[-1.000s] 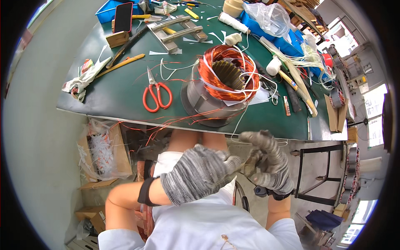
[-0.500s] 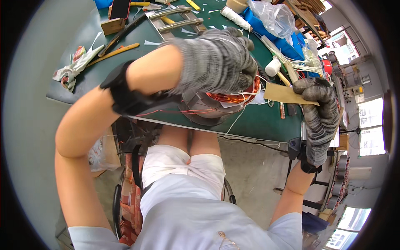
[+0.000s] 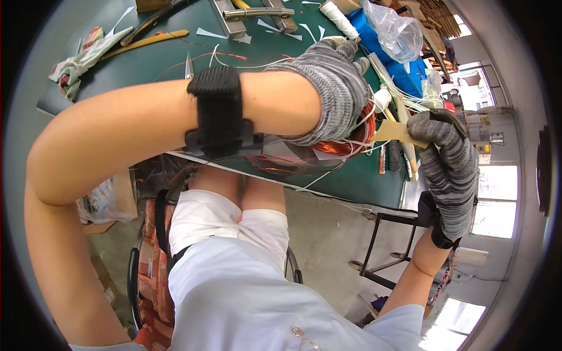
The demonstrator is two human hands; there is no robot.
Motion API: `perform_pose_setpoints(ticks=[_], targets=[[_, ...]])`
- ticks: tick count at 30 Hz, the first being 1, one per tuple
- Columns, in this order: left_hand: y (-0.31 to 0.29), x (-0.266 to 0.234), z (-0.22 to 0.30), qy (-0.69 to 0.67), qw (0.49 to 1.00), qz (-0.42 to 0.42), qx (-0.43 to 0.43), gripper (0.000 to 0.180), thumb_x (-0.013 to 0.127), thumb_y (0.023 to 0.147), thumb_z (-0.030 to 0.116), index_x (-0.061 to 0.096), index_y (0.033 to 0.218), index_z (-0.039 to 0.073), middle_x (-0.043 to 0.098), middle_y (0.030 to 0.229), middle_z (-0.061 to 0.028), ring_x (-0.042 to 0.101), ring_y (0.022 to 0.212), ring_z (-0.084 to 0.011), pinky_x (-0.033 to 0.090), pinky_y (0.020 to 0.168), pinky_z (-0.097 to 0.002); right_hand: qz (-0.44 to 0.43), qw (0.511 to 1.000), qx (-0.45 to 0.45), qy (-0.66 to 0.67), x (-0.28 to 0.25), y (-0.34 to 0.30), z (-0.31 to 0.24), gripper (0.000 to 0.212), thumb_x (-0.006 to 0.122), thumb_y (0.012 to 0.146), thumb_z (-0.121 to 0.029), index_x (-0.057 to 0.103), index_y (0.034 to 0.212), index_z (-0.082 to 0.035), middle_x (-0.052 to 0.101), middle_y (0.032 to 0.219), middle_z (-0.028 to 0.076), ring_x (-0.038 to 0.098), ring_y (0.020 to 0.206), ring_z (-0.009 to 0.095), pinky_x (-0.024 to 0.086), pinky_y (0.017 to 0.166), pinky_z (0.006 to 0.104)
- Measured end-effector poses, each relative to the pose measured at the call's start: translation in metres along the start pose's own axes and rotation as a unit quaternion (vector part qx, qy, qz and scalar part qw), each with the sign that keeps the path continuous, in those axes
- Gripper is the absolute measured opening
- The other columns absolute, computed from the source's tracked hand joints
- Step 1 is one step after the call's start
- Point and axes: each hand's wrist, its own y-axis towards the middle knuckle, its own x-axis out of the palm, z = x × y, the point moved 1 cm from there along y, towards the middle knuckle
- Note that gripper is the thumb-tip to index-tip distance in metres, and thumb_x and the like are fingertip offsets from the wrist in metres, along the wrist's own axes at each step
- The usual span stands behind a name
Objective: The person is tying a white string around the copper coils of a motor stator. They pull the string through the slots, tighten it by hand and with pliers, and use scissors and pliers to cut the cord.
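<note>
A bundle of copper wire windings [image 3: 339, 147], tied with white cord, sits near the front edge of the table on what looks like a round metal core, largely covered by my left arm. Over it bends my left hand [image 3: 336, 88] in a grey striped knit glove; its back faces me and the fingers are mostly hidden, so their grip cannot be made out. To the right, my right hand [image 3: 443, 155], gloved alike, is closed on one end of a tan strip of insulating paper [image 3: 391, 131]. The strip's free end points left, beside the windings.
On the green table [image 3: 146, 61] lie a metal frame with bar handles [image 3: 257, 13], a spool of white cord [image 3: 338, 20], a white-headed mallet [image 3: 381, 98], scissors [image 3: 189, 67] and a rag [image 3: 82, 58]. Blue bins [image 3: 404, 76] with a plastic bag [image 3: 395, 32] stand at far right.
My left hand and forearm have moved up and to the right over the windings. My right hand still holds the paper strip close beside them. The view has shifted a little.
</note>
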Motion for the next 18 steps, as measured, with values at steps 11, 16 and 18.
perform_pose_setpoints(ticks=[11, 16, 18], targets=[[-0.002, -0.011, 0.004, -0.019, 0.998, -0.041, -0.04, 0.036, 0.063, 0.074, 0.032, 0.066, 0.103, 0.012, 0.037, 0.137, -0.0121, 0.03, 0.129, -0.0282, 0.026, 0.104, -0.041, -0.015, 1.0, -0.016, -0.002, 0.004, 0.011, 0.008, 0.018, 0.058, 0.078, 0.0, 0.059, 0.096, -0.003, 0.061, 0.098, 0.009, 0.055, 0.098, 0.024, 0.036, 0.095, 0.0361], [-0.002, 0.006, 0.004, 0.058, 0.997, 0.0, -0.051, 0.04, 0.064, 0.072, 0.037, 0.065, 0.105, 0.014, 0.037, 0.137, -0.0123, 0.03, 0.129, -0.0291, 0.026, 0.103, -0.0418, -0.007, 1.0, -0.011, -0.009, 0.015, 0.012, 0.002, 0.018, 0.059, 0.077, 0.0, 0.059, 0.095, -0.003, 0.06, 0.098, 0.008, 0.056, 0.094, 0.022, 0.042, 0.087, 0.0331], [-0.001, 0.006, 0.005, 0.101, 0.992, 0.024, -0.067, 0.042, 0.064, 0.072, 0.04, 0.065, 0.105, 0.015, 0.038, 0.137, -0.0121, 0.03, 0.129, -0.0294, 0.027, 0.103, -0.0423, 0.0, 0.999, -0.018, -0.035, 0.019, 0.01, 0.001, 0.018, 0.06, 0.077, 0.001, 0.059, 0.095, -0.004, 0.06, 0.097, 0.008, 0.057, 0.094, 0.022, 0.042, 0.087, 0.0328]])
